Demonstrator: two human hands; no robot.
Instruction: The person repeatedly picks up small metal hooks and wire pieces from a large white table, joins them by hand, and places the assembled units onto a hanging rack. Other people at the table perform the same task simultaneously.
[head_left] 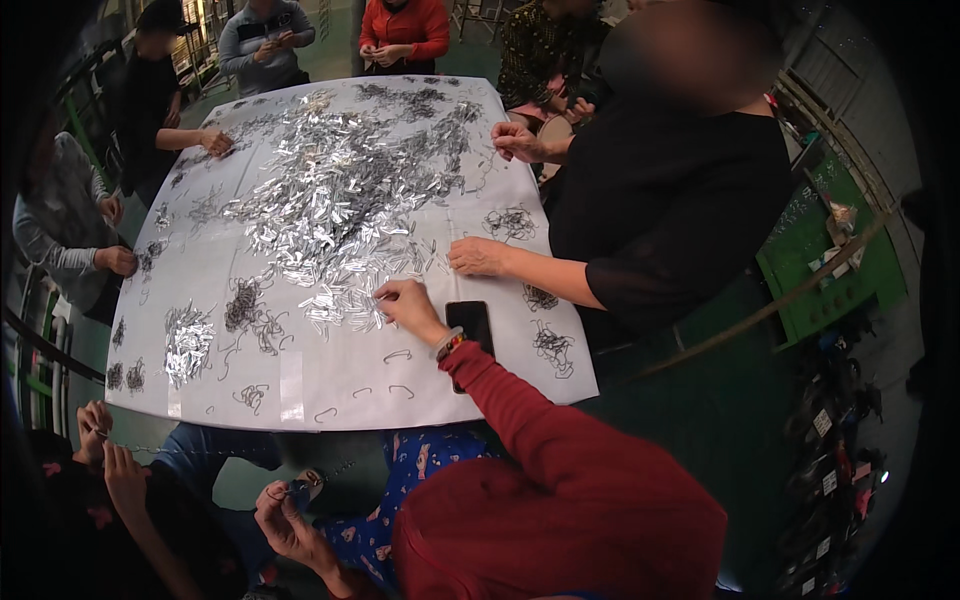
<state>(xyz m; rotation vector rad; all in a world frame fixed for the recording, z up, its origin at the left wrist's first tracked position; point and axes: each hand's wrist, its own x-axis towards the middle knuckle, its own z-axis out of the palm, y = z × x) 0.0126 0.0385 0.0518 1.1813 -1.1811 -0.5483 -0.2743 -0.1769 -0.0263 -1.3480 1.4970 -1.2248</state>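
Silver all over my feed: a big heap of silver strips (320, 185) covers the middle of the white worktop (340, 365) and fans out toward the near edge. My right hand (405, 306) is at that fringe, palm down, fingers bent and close together with the tips right at the loose strips. Can't tell from this far off if one's actually pinched

I'd guess it works the fringe because strips lie thinner there and it saves leaning over. My left hand (285, 522) is off the worktop, below the near edge, thumb and finger pressed together on something tiny and dark, too small for me to name. Probably held low and close so the arm doesn't have to stay up

Dark wire hooks (243, 305) sit in tangled clumps around the heap, with a few singles along the near edge, likely spread so everyone seated round has some in reach. Smaller strip pile (188, 345) near the near left corner, same idea I reckon. Phone (472, 328) lies flat right by my wrist, partly under the red sleeve (510, 395), maybe parked there to stay off the strips
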